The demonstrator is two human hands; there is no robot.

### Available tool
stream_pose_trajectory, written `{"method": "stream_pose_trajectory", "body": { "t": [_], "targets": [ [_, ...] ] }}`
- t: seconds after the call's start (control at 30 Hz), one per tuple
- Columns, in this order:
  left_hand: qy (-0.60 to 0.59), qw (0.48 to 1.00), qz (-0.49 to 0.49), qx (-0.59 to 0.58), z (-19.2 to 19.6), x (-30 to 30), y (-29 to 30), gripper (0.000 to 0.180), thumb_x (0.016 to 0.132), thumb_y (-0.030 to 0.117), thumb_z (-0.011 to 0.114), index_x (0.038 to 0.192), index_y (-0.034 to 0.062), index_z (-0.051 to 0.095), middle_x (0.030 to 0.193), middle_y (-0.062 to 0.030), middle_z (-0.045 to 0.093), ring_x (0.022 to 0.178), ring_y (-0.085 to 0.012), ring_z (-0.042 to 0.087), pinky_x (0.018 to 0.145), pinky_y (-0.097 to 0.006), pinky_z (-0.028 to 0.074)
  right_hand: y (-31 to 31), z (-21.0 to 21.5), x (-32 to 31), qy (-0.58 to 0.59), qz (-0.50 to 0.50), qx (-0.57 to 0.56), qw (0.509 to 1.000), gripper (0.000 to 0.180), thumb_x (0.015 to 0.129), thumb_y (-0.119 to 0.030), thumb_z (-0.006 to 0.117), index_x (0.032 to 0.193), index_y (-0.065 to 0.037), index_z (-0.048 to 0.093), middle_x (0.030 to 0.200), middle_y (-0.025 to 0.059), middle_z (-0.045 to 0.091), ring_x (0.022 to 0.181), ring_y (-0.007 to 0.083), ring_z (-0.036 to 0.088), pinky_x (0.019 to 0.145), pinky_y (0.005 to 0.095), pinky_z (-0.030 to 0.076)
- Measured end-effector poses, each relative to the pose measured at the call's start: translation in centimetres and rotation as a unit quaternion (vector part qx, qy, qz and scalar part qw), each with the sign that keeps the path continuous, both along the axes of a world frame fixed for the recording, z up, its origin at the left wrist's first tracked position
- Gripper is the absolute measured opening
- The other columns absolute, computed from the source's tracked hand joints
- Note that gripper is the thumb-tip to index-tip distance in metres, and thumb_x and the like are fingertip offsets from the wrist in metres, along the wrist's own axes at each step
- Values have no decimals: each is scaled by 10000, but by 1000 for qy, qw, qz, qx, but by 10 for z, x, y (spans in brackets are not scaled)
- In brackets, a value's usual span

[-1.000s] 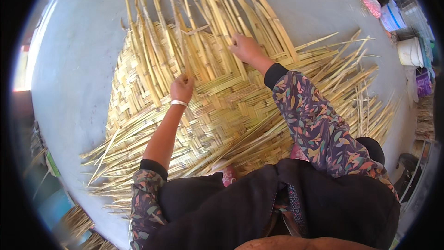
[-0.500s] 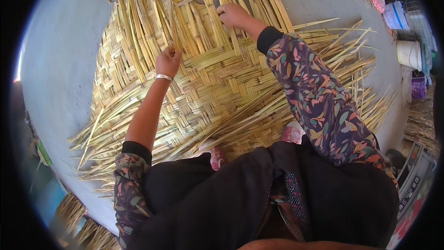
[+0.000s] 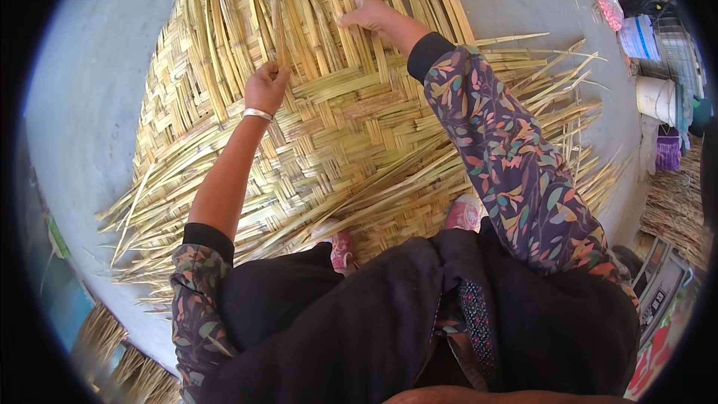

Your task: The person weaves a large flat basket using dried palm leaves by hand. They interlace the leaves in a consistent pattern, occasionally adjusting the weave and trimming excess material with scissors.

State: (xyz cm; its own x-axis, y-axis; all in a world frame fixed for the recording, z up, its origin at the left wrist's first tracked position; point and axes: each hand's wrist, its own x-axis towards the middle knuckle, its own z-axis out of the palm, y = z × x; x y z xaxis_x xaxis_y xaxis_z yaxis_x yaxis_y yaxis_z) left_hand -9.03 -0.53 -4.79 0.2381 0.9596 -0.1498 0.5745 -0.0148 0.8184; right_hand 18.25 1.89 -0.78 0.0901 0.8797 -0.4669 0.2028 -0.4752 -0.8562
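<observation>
A large mat (image 3: 329,135) of woven flat yellow reed strips lies on the floor before me, its loose strips standing out at the far and side edges. My left hand (image 3: 267,90), with a silver bracelet at the wrist, is closed in a pinch on a long upright reed strip (image 3: 278,19) near the mat's middle. To its right and farther away, my right hand (image 3: 378,16) is over the row of loose strips. Its fingers reach left with the thumb apart, touching or just above a strip; their undersides are hidden.
My pink shoes (image 3: 465,213) are at the mat's near edge. Along the right stand a white bucket (image 3: 658,99), a purple container (image 3: 668,151) and a striped container (image 3: 638,37). Bundles of dry reed (image 3: 101,329) lie at the lower left, and more reed (image 3: 677,194) at the right.
My right hand has shifted left along the loose strips, and its fingers have stretched out. My left hand keeps its pinch on the reed strip. The view has shifted slightly.
</observation>
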Motion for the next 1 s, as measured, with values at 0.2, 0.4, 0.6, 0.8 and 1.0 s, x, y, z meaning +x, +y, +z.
{"method": "stream_pose_trajectory", "body": {
  "t": [0.2, 0.4, 0.6, 0.8, 1.0],
  "targets": [
    [91, 996, -24, -11, -10, -6, 9, 407, 796, 377, 651, 927, -9, 656, 770, -150, 674, 688, -243, 647, 654, -335, 502, -6, 6, 1, -10, 36, 8, 999, 491, 750, -143, 721, 1174, 31, 545, 942, 121, 633, 832, 193, 619, 690, 316, 503],
    [-25, 996, -54, -64, -9, -8, 7, 261, 850, 275, 653, 950, 34, 669, 700, -34, 611, 581, -113, 522, 559, -267, 441, -59, 67, 2, 378, 46, 41, 924, 461, 853, -241, 634, 1246, -46, 494, 1113, 54, 588, 998, 166, 574, 880, 312, 455],
    [57, 988, -140, -20, 11, -4, 0, 254, 842, 288, 666, 915, 45, 670, 760, -47, 545, 651, -143, 512, 596, -302, 436, -53, 26, 7, 241, 47, 117, 962, 410, 849, -231, 636, 1194, -31, 543, 1113, 39, 598, 1009, 155, 567, 826, 294, 461],
    [44, 990, -120, -57, 5, -5, 4, 301, 858, 319, 653, 940, 30, 668, 784, -28, 534, 678, -127, 497, 622, -280, 420, -45, -11, 7, 53, -134, 205, 968, 218, 830, -69, 636, 1034, 4, 612, 876, 77, 646, 745, 143, 637, 606, 286, 525],
    [53, 996, -75, -21, 9, -2, -3, 222, 833, 239, 671, 919, 35, 681, 781, -18, 601, 682, -104, 535, 630, -260, 447, -78, 1, -4, 73, -253, 114, 958, 186, 858, -40, 588, 1037, 7, 604, 840, 62, 634, 623, 86, 586, 510, 205, 474]
  ]
}}
